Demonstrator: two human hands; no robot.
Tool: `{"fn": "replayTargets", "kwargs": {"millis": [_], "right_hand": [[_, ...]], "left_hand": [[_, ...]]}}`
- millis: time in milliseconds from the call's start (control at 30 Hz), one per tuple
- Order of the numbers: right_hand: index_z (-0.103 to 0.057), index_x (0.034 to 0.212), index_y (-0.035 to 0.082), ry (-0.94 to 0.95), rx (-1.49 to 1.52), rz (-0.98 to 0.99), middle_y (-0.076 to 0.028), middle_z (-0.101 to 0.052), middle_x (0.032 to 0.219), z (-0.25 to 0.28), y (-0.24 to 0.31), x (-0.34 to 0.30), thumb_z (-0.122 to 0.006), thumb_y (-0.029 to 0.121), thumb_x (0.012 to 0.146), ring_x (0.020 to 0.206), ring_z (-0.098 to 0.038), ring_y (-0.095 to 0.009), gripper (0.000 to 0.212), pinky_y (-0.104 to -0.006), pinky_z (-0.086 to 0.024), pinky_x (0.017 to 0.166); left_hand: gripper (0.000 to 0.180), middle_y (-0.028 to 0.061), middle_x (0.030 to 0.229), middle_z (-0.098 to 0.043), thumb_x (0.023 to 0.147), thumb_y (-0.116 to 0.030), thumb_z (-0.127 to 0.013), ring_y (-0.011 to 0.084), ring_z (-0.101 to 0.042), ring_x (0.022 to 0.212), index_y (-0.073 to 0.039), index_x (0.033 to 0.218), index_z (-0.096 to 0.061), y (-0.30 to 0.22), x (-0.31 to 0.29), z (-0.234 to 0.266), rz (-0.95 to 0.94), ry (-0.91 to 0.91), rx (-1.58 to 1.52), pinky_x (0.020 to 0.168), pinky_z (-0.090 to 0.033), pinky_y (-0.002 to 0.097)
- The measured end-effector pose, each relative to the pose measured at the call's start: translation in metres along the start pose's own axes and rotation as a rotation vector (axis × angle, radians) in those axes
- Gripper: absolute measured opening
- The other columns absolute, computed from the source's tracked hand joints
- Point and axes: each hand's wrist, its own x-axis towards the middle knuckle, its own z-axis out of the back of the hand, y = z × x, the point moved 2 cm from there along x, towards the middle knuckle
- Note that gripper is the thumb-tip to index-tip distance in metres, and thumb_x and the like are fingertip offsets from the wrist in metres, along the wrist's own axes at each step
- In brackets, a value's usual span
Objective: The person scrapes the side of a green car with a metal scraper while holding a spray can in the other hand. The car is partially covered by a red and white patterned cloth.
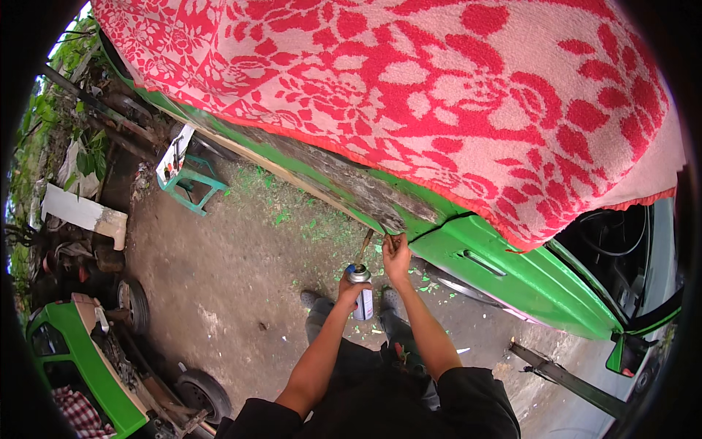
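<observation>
My left hand (351,288) is wrapped round a gas torch (363,301), a pale can with a blue part at its top. Its brownish nozzle (367,240) points up at the lower edge of a green car body (420,225). Just right of the nozzle, my right hand (397,257) is closed, fingertips up against the same edge. What it grips, if anything, is too small to make out. Above both hands, the car's side panel (322,162) is stripped to a bare grey-brown patch with green paint around it.
A red and pink patterned blanket (409,88) drapes over the car. The green door (504,271) stands at the right. Green paint flakes litter the ground. A teal stool (196,183) stands far left, with another green vehicle part (95,373) and loose wheels (205,395) lower left. A metal beam (567,377) lies lower right.
</observation>
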Motion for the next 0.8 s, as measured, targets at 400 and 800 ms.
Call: {"fn": "replayTargets", "kwargs": {"millis": [400,800], "right_hand": [[-0.045,0.093,-0.001,0.001,0.127,-0.038,-0.011,-0.066,0.083,0.000,-0.005,-0.010,-0.060,0.000,0.086,0.077,-0.063,-0.012,0.017,-0.0251,-0.049,0.065],[-0.045,0.094,-0.001,0.022,0.143,-0.111,-0.009,-0.065,0.082,0.073,0.000,-0.044,-0.061,0.001,0.087,0.074,-0.059,-0.007,0.017,-0.0237,-0.048,0.066]], "left_hand": [[0.063,0.0046,0.090,-0.064,0.054,0.008,-0.073,0.0195,-0.064,0.080,-0.008,0.111,-0.053,0.004,0.024,0.001,0.035,-0.009,0.033,0.067,-0.051,0.0346],[0.054,0.0056,0.088,-0.065,0.055,0.008,-0.073,0.0218,-0.064,0.078,-0.007,0.103,-0.055,0.024,0.022,-0.014,0.042,0.039,-0.044,0.066,-0.051,0.0367]]}}
